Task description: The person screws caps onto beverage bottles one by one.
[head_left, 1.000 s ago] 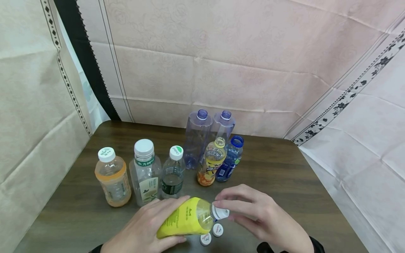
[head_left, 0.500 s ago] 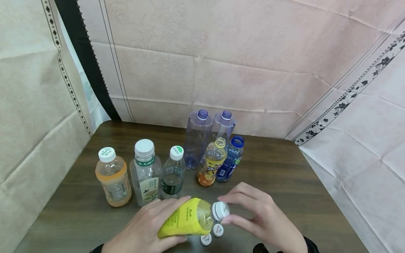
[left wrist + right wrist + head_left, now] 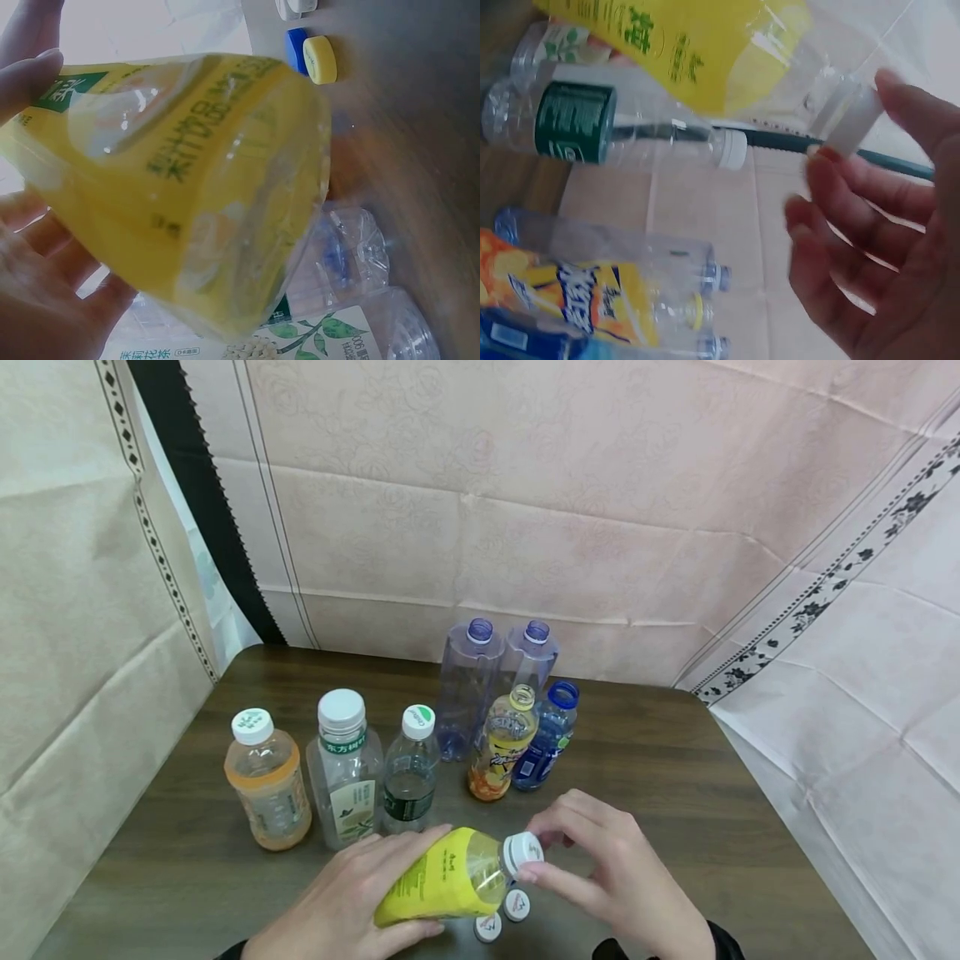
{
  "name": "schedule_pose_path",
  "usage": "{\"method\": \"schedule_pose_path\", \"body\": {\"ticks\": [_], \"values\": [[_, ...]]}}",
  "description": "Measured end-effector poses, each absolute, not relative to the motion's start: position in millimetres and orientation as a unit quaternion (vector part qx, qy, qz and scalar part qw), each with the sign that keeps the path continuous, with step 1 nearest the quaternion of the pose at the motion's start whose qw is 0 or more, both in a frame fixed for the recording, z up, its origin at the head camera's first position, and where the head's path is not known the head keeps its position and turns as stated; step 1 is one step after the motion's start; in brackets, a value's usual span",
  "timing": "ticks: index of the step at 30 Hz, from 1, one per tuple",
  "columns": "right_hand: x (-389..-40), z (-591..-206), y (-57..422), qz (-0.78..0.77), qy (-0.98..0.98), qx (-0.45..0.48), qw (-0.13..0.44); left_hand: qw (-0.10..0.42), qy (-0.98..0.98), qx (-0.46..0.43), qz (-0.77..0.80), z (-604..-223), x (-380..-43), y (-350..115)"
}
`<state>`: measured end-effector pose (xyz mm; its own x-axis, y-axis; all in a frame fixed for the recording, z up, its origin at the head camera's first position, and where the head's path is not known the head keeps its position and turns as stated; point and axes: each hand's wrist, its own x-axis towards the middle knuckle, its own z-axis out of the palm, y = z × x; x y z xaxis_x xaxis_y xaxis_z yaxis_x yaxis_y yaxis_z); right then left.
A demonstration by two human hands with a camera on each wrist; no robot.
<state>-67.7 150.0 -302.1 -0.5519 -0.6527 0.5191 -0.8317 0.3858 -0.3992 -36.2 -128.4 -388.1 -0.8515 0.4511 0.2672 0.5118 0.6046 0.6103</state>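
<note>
My left hand (image 3: 360, 893) grips a yellow-labelled clear bottle (image 3: 435, 877) that lies tilted, its neck pointing right. In the left wrist view the bottle's base end (image 3: 247, 247) faces the camera, with the hand wrapped round the label. A white screw cap (image 3: 522, 852) sits on the bottle's mouth. Thumb and fingertips of my right hand (image 3: 607, 868) pinch this cap from its two sides. The right wrist view shows the white cap (image 3: 855, 124) between thumb and index finger, the other fingers curled loosely beside it.
Behind the hands stand white-capped bottles: an orange-banded one (image 3: 268, 781), a wide one (image 3: 345, 768) and a green-labelled one (image 3: 408, 772). Uncapped bottles, including a yellow-labelled one (image 3: 504, 743) and a blue one (image 3: 547, 735), stand farther back. Loose caps, white (image 3: 517, 904), blue (image 3: 295, 51) and yellow (image 3: 321, 60), lie below the neck.
My right fingers have let go of the cap, spread back round it and closed on it again, the hand drawing slightly left. The left hand and bottle have hardly moved.
</note>
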Motion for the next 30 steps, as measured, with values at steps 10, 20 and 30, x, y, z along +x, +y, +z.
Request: {"method": "schedule_pose_path", "body": {"ticks": [10,20,30], "values": [[-70.4,-289.8,162.2,0.283,-0.782,0.549,0.088,0.051,-0.893,-0.266,-0.359,-390.0,-34.3,-129.3],[-70.1,-295.4,157.6,0.296,-0.778,0.541,0.12,0.056,-0.888,-0.272,-0.366,-389.5,-34.4,-128.5],[-70.5,-305.6,148.2,0.274,-0.82,0.469,0.181,0.067,-0.89,-0.277,-0.356,-387.9,-34.1,-127.1]]}}
